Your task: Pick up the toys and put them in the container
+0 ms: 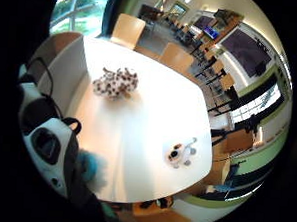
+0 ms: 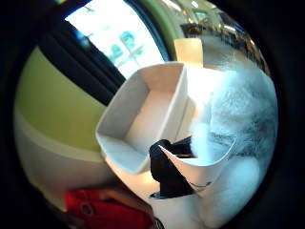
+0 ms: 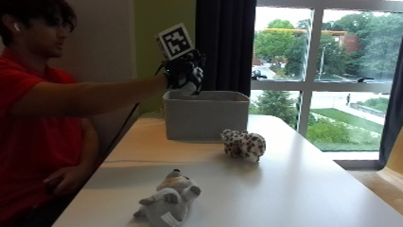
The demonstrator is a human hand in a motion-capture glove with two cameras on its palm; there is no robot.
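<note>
**Grey fabric container with gloved hand raised above its rim**

Grey and box-shaped, the soft-walled container [image 3: 205, 115] stands on the white table [image 3: 302, 189] near the window. The right hand [image 3: 183, 72], in its black glove, hangs just above the container's near left corner at the end of an outstretched arm. From the thumb-side palm view, a white, fluffy plush toy [image 2: 243, 119] with grey shading fills the space beside the palm, and the container's open, rectangular interior [image 2: 147, 114] lies below and beside it. From the little-finger side a tuft of blue-green fur [image 1: 91, 167] shows next to the glove. The toy sits against the palm, yet the fingers themselves are hidden in every view, so whether the grip is clenched on it cannot be told.

Two further toys lie on the table, well apart from each other. A spotted plush [image 3: 243, 144], cream with dark dots and rounded in form, stands just in front of the container. A grey-and-white plush dog [image 3: 169, 198] with a tan snout lies nearer the table's front edge, a white label at its base.
</note>
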